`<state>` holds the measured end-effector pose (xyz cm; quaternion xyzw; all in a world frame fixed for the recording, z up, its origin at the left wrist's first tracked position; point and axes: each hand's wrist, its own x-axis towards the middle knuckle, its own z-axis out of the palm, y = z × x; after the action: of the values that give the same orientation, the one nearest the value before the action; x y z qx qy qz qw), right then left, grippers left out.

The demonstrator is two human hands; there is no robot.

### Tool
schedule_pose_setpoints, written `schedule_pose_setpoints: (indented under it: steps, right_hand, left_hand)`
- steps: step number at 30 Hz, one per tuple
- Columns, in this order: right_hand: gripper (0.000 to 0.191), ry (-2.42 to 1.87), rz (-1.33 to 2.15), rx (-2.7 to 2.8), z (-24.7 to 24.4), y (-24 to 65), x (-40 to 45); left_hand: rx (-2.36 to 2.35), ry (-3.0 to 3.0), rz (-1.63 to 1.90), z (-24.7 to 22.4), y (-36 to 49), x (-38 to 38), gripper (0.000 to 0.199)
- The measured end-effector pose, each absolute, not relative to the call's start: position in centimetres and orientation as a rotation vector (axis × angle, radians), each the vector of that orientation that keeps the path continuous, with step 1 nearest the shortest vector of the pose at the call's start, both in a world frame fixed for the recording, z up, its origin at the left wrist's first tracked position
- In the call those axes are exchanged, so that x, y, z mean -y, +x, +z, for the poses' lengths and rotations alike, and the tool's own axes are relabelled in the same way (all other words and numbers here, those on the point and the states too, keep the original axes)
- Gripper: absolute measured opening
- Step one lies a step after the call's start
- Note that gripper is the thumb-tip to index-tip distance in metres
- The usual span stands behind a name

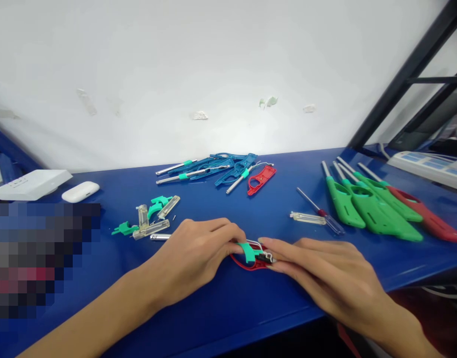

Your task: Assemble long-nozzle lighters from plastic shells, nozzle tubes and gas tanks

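Note:
A red lighter shell half (pixel 250 266) lies near the table's front edge, between my hands. My left hand (pixel 204 253) pinches a teal trigger piece (pixel 248 252) over the shell's loop. My right hand (pixel 321 271) has its thumb and fingers closed around the shell's other end, by a small black part (pixel 266 257) with a white wire. A metal tube (pixel 160 237) sticks out to the left from under my left hand. What lies beneath my fingers is hidden.
Teal triggers and clear tanks (pixel 151 229) lie left; blue shells (pixel 234 169) and another red shell (pixel 262 180) behind. To the right are a screwdriver (pixel 331 222), a clear tank (pixel 308 218) and several assembled green lighters (pixel 373 209). A white case (pixel 80 192) sits at the left on the blue table (pixel 198 318).

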<state>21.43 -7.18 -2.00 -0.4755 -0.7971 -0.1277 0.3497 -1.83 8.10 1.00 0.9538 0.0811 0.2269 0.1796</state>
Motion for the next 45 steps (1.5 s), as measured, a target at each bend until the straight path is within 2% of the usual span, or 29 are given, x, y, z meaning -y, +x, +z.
schedule_pose_setpoints:
  steps: [12, 24, 41, 45]
  right_hand:
    - [0.056, -1.251, -0.352, 2.051, -2.05, 21.36, 7.33]
    - [0.045, -1.211, -0.283, 2.068, -1.73, 21.28, 7.04]
    - [0.054, -1.16, -0.19, 2.087, -1.64, 21.5, 7.13]
    - [0.049, -1.157, -0.17, 2.052, -1.51, 21.38, 7.11]
  left_hand:
    - [-0.24, 2.685, 0.636, 1.18, -1.67, -8.02, 0.013]
    - [-0.211, 2.698, 0.631, 1.09, -1.71, -8.11, 0.018]
    - [-0.101, 2.742, 0.706, 0.59, -1.73, -8.05, 0.021]
    - [-0.144, 2.747, 0.724, 0.5, -1.58, -7.88, 0.02]
